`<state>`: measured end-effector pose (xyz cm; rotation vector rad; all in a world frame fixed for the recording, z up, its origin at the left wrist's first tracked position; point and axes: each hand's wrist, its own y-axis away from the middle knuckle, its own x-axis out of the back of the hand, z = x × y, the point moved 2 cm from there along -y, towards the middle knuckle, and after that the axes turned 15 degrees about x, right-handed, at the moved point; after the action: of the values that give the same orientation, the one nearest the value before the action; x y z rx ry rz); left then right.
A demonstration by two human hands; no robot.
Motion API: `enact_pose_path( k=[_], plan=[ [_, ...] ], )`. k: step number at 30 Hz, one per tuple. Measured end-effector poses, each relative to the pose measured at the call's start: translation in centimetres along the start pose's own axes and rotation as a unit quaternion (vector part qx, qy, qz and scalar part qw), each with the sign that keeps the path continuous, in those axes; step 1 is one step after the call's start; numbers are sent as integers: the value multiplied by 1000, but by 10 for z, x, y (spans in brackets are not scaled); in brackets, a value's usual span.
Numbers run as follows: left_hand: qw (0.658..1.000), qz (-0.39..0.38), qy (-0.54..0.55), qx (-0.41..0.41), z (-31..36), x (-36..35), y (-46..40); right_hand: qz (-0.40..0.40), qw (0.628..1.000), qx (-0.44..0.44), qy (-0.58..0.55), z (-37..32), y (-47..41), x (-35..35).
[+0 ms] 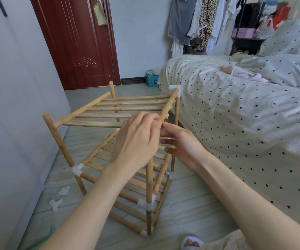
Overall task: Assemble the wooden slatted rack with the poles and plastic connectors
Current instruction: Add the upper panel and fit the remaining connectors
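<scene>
**Top shelf going on**

The rack [109,159] stands on the floor [190,195] by the bed [236,105] — lower tiers joined. The left hand [136,141] grips the top shelf's [127,105] near rail end; the right hand [183,143] hovers open beside it. Two connectors [59,197] lie unused — top corners remain.

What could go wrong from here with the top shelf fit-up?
1. The top slatted shelf sits tilted, with only the far right corner in a white connector; it may slip off the bare pole tops.
2. The left hand grips the near rail end beside the right hand; forcing it could pinch fingers.
3. Loose connectors on the floor could be stepped on.
</scene>
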<state>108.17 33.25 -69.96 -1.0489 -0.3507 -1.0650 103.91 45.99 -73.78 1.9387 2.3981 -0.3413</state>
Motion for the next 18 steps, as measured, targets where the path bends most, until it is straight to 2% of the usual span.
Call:
enact_pose_path(
  k=[3,6,10,18],
  plan=[
    [995,-47,-78,-26,8,-6,-10,27,999,36,-18,-3,-4,1],
    [989,-107,-100,-10,6,-8,-22,35,998,48,-24,-7,-4,-1],
    [983,-157,-93,-10,7,-9,-24,55,992,82,85,-11,-4,0],
    [990,-69,-106,-55,13,-14,-23,63,984,107,126,-10,-6,5]
  ],
)
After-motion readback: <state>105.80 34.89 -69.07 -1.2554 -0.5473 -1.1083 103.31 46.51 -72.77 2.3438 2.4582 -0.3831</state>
